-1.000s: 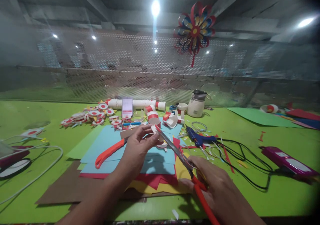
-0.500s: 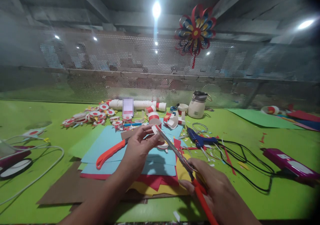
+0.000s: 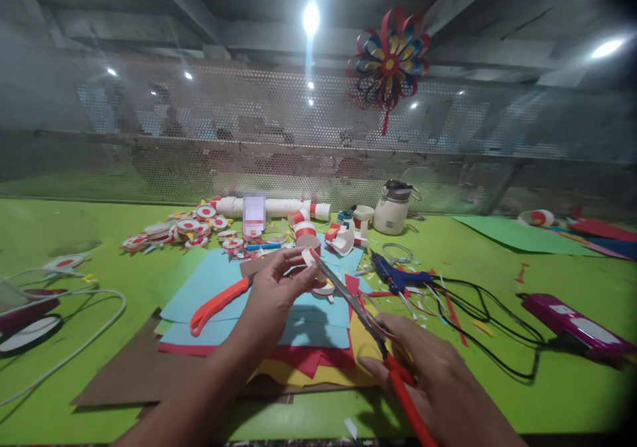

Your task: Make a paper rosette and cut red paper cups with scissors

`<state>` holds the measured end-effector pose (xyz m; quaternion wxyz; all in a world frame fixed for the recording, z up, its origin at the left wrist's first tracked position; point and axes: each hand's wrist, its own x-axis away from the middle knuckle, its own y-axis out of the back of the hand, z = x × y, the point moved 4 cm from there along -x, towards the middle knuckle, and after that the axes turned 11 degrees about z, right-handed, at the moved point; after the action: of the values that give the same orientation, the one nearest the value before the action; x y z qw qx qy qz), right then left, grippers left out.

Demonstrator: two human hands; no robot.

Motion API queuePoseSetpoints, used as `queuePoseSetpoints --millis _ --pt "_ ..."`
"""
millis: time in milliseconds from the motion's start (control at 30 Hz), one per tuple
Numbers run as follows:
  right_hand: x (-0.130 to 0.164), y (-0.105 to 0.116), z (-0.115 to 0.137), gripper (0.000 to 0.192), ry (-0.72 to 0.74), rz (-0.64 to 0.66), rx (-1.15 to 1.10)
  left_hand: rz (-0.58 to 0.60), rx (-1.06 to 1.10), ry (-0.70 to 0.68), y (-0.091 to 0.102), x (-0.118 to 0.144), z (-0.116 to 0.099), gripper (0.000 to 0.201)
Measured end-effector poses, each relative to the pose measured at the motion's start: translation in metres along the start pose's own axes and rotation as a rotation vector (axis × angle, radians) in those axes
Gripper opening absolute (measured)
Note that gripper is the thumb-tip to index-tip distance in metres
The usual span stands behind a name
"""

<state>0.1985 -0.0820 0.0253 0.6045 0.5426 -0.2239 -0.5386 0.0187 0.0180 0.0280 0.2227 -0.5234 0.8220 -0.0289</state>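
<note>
My left hand [image 3: 275, 291] is above the middle of the sheets, its thumb and fingers pinching a small white piece with a red band [image 3: 309, 256], apparently paper or card. My right hand [image 3: 423, 367] is wrapped around the red handles of a pair of scissors [image 3: 355, 308]. The blades point up and left, and their tips meet the white piece at my left fingertips. Beneath both hands lie light blue paper sheets [image 3: 199, 294], with red and yellow sheets under them. An orange-handled tool [image 3: 219, 306] rests left of my left hand, its far end partly hidden.
A blue glue gun [image 3: 395, 276] with a black cord lies to the right, among paper scraps. Behind are a pile of red-and-white paper discs [image 3: 189, 227], a long white tube [image 3: 286, 209], a phone [image 3: 254, 213] and a jug [image 3: 392, 209]. A purple device [image 3: 572, 324] sits far right.
Almost nothing differs. The scissors and my right hand have shifted very slightly, while my left hand keeps its pinch on the white piece.
</note>
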Motion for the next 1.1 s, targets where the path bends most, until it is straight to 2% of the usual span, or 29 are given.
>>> queuePoseSetpoints --millis 267,867,1100 --pt "0.0002 0.0002 0.0026 0.028 0.021 -0.040 0.001 0.004 0.020 -0.011 -0.0001 -0.0009 0.0007 0.032" --pt "0.0014 -0.0008 0.0001 0.022 -0.027 0.040 -0.014 -0.007 -0.013 0.016 0.0017 -0.0003 0.0036 0.033" --pt "0.0009 0.0018 0.0033 0.025 -0.029 0.014 -0.028 -0.002 -0.018 0.007 0.0006 -0.0001 0.0044 0.032"
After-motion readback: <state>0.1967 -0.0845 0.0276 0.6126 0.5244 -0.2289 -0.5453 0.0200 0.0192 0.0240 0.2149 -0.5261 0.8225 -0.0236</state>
